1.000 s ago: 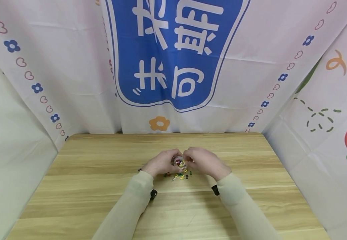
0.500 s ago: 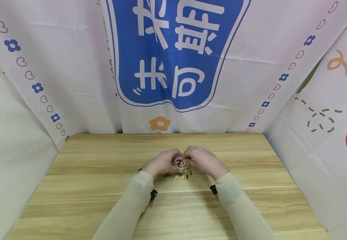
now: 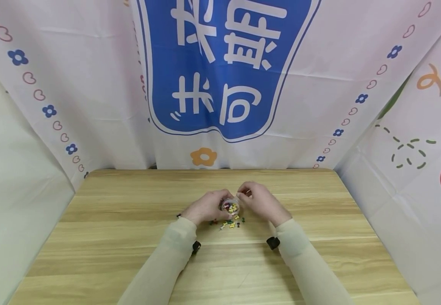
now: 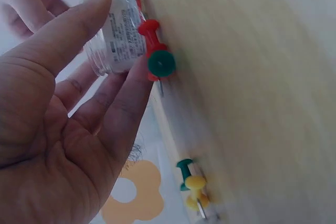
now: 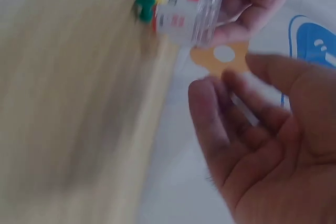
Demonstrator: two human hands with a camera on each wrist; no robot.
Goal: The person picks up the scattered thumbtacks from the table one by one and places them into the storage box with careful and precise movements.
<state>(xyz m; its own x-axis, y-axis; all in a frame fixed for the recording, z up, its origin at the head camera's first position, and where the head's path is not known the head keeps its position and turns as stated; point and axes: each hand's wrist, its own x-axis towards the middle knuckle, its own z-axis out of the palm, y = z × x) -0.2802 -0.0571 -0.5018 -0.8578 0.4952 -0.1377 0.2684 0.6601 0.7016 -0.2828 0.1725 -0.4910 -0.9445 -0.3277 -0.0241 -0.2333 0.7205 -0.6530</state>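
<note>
A small clear plastic jar (image 3: pixel 230 206) with a printed label stands on the table, with colourful push pins showing through its open mouth. My left hand (image 3: pixel 206 206) grips the jar (image 4: pixel 122 40) from the left, thumb on the near side and fingers behind. Just off the jar's right side is my right hand (image 3: pixel 261 202); in the right wrist view its thumb and fingers (image 5: pixel 205 100) are loosely bent and apart, with nothing between them. Near the jar lie loose push pins: a red pin (image 4: pixel 151 34), a green pin (image 4: pixel 161 64), a yellow pin (image 4: pixel 196 186) and several others.
The wooden table (image 3: pixel 148 267) stretches out around the hands. A dark pin (image 3: pixel 178 215) lies behind the left wrist. White printed cloth (image 3: pixel 110 97) hangs at the back and along both sides, and each wrist wears a black band (image 3: pixel 272 242).
My right hand has drawn back from the jar's mouth, up and to the right, and its fingers have parted. More of the pins inside the jar now show. The left hand keeps its grip.
</note>
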